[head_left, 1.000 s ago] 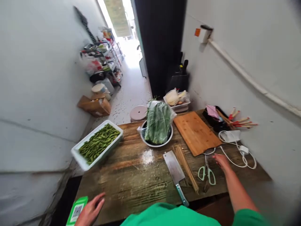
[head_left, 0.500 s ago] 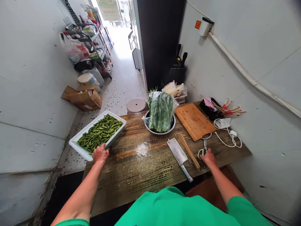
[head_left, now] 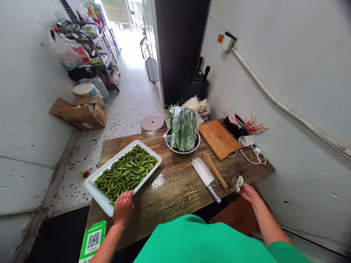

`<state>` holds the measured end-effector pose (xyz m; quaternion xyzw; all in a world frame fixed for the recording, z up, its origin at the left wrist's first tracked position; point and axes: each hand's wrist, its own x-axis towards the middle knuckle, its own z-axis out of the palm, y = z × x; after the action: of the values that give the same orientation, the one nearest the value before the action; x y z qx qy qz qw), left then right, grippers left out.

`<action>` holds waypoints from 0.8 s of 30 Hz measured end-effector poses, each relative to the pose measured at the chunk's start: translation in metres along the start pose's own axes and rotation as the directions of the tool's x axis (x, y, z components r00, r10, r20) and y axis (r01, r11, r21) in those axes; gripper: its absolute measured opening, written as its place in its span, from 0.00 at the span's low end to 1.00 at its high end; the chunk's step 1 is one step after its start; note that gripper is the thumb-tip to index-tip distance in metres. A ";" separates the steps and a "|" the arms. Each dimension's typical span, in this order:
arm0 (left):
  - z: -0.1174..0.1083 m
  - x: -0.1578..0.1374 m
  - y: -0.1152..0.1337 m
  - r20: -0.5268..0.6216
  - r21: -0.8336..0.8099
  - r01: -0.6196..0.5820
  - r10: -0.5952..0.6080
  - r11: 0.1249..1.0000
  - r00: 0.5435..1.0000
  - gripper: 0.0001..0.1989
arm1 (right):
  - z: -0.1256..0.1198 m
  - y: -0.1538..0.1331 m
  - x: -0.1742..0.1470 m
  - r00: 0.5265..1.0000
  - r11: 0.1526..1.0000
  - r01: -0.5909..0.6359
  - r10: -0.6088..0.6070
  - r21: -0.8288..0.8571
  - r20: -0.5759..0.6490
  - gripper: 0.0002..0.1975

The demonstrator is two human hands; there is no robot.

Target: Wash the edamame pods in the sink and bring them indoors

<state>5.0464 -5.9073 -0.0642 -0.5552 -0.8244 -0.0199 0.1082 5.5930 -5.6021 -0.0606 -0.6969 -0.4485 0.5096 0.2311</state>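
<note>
My left hand (head_left: 123,208) grips the near edge of a white rectangular tray (head_left: 97,193) filled with green soybean pods (head_left: 126,173). The tray lies slantwise on the left part of the wooden table (head_left: 175,191). My right hand (head_left: 248,192) holds green-handled scissors (head_left: 239,183) just off the table's near right edge. Between my hands lie a cleaver (head_left: 205,174) and a bundle of bamboo skewers (head_left: 213,170).
A metal bowl (head_left: 182,148) with bagged green stalks stands at the table's far side, beside a wooden cutting board (head_left: 218,138). A white charger cable (head_left: 251,149) and a black box of chopsticks (head_left: 237,127) sit far right. A QR-code sign (head_left: 92,241) hangs at the near left edge. A stool (head_left: 152,122) stands behind the table.
My left hand reached the tray and slid it toward me and the table's middle. My right hand took the scissors off the table and drew them back.
</note>
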 end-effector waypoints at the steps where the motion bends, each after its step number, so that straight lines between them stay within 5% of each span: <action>1: -0.001 -0.009 0.004 -0.009 -0.007 -0.027 0.027 1.000 1.000 0.14 | 0.001 0.000 -0.009 0.999 0.998 0.008 -0.010 0.064 0.031 0.16; 6: -0.006 -0.038 0.031 -0.050 -0.043 -0.133 0.131 0.990 0.990 0.14 | 0.044 -0.008 -0.046 0.962 0.957 0.090 -0.155 0.274 0.225 0.24; 9: -0.007 -0.044 0.043 -0.057 -0.070 -0.181 0.177 0.981 0.983 0.14 | 0.095 -0.011 -0.062 0.919 0.957 0.291 -0.277 -0.007 0.282 0.30; 12: -0.006 -0.048 0.047 -0.036 -0.112 -0.213 0.210 0.971 0.977 0.15 | 0.149 -0.011 -0.078 0.816 0.788 0.538 -0.397 -0.301 0.420 0.29; 15: -0.003 -0.050 0.047 -0.009 -0.153 -0.234 0.235 0.960 0.972 0.16 | 0.187 -0.009 -0.092 0.781 0.673 0.610 -0.419 -0.419 0.464 0.29; 19: 0.001 -0.054 0.054 0.019 -0.216 -0.254 0.265 0.943 0.964 0.16 | 0.205 -0.009 -0.098 0.805 0.534 0.593 -0.381 -0.602 0.455 0.30; 24: 0.003 -0.055 0.062 0.020 -0.276 -0.245 0.260 0.930 0.965 0.16 | 0.204 -0.017 -0.086 0.828 0.641 0.542 -0.297 -0.543 0.475 0.25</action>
<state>5.1227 -5.9332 -0.0837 -0.6665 -0.7383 -0.1025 0.0096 5.3927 -5.6951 -0.0800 -0.5063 -0.7827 0.3620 0.0026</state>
